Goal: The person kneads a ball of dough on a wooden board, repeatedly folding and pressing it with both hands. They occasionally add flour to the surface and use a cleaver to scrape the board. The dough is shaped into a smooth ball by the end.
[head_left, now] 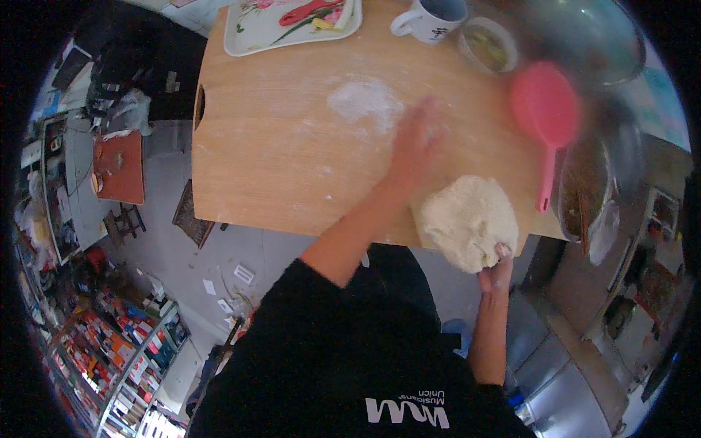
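Note:
A large, pale lump of dough (467,219) rests at the front right edge of the wooden board (255,146), partly overhanging it. My right hand (498,269) grips the dough's lower right side from the front, with some fingers hidden under or behind it. Motion blurs my left hand (418,146), which is over the board just beyond the dough. Its fingers look stretched out and apart, and nothing shows in them. Beside those fingers, to the left, lies a patch of white flour (365,102).
A floral tray (252,44) with a red-handled tool stands at the far left. At the far right are a mug (431,20), a small bowl (488,45) and a large clear bowl (591,36). A pink strainer-shaped utensil (546,109) lies along the right edge, near a basin with chopsticks (583,212).

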A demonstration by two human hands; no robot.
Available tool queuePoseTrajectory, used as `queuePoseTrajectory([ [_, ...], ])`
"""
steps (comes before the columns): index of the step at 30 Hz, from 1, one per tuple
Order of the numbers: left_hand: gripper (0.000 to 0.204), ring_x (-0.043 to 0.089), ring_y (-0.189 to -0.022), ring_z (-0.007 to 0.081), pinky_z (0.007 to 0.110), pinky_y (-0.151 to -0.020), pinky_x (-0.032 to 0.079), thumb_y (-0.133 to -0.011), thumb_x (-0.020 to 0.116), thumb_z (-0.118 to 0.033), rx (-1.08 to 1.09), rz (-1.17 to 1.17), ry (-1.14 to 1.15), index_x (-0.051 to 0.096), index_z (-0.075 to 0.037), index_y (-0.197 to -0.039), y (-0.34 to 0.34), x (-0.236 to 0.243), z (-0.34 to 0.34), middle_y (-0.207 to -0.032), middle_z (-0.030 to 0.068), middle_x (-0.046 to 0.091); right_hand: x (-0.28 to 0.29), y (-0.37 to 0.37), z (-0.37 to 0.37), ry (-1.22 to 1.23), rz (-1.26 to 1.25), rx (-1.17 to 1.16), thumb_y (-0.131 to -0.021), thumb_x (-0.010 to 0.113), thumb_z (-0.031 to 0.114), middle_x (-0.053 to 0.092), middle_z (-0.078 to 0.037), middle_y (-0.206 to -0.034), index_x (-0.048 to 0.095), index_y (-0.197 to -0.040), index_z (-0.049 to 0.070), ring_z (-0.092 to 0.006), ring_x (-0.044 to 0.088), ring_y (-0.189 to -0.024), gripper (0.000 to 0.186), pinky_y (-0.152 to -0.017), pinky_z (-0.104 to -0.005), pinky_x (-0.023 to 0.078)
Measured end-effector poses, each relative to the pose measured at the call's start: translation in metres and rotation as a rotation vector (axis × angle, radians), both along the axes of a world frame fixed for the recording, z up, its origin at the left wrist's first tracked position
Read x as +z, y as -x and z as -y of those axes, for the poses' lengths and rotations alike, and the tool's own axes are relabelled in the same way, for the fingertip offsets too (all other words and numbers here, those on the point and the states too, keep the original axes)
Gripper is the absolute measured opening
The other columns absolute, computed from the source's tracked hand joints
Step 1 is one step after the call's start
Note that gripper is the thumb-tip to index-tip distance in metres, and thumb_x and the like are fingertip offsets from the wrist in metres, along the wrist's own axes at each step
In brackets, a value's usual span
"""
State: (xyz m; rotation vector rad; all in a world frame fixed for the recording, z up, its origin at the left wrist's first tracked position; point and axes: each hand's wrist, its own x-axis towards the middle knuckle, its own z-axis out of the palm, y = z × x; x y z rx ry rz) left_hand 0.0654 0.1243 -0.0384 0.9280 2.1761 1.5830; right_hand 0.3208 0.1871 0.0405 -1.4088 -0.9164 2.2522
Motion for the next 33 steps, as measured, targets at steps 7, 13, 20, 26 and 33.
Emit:
queuePoseTrajectory([
  [7, 0.061, 0.029, -0.128, 0.0285, 0.051, -0.104, 0.019, -0.075, 0.062, -0.036, -0.386, -0.664, 0.458, 0.042, -0.015, -0.128, 0.026, 0.002, 0.061, -0.14, 0.0115, 0.029, -0.006, 0.027, -0.001, 0.097, 0.112, -0.044, -0.075, 0.062, 0.006, 0.051, -0.01, -0.118, 0.04, -0.123, 0.004, -0.0269, 0.05, -0.11, 0.053, -0.093, -0.0435, 0.042],
  [13, 0.06, 0.029, -0.128, 0.0262, 0.052, -0.105, 0.016, -0.073, 0.063, -0.039, -0.443, -0.676, 0.43, 0.045, -0.019, -0.126, 0.026, 0.002, 0.021, -0.138, 0.0092, 0.032, 0.012, 0.037, 0.001, 0.041, 0.13, 0.003, -0.07, 0.064, 0.007, 0.051, -0.012, -0.117, 0.037, -0.125, 0.001, -0.0261, 0.051, -0.108, 0.061, -0.091, -0.0388, 0.043],
  [20, 0.043, 0.045, -0.116, 0.0217, 0.042, -0.1, 0.029, -0.089, 0.044, -0.038, -0.404, -0.068, 0.232, 0.052, -0.01, -0.121, 0.053, 0.051, 0.034, -0.126, 0.0085, 0.049, 0.047, 0.095, -0.032, -0.203, -0.023, 0.734, -0.065, 0.069, 0.013, 0.061, -0.008, -0.101, 0.053, -0.112, -0.002, -0.0162, 0.058, -0.091, 0.052, -0.082, -0.03, 0.046],
  [26, 0.06, 0.058, -0.094, 0.0245, 0.034, -0.086, 0.041, -0.092, 0.028, -0.049, -0.34, 0.633, 0.345, 0.065, -0.003, -0.099, 0.061, 0.089, 0.069, -0.094, 0.0154, 0.064, 0.031, 0.199, -0.012, -0.223, 0.008, 1.186, -0.063, 0.072, 0.019, 0.061, -0.01, -0.103, 0.053, -0.114, -0.001, -0.0169, 0.056, -0.094, 0.058, -0.084, -0.029, 0.043],
  [33, 0.058, 0.059, -0.081, 0.0331, 0.039, -0.078, 0.044, -0.09, 0.033, -0.049, -0.09, 0.347, 0.537, 0.067, -0.002, -0.083, 0.061, 0.094, 0.08, -0.081, 0.018, 0.064, 0.052, 0.222, 0.027, -0.908, 0.071, 1.257, -0.063, 0.073, 0.021, 0.054, -0.018, -0.114, 0.046, -0.117, -0.001, -0.0305, 0.053, -0.102, 0.065, -0.088, -0.036, 0.041],
])
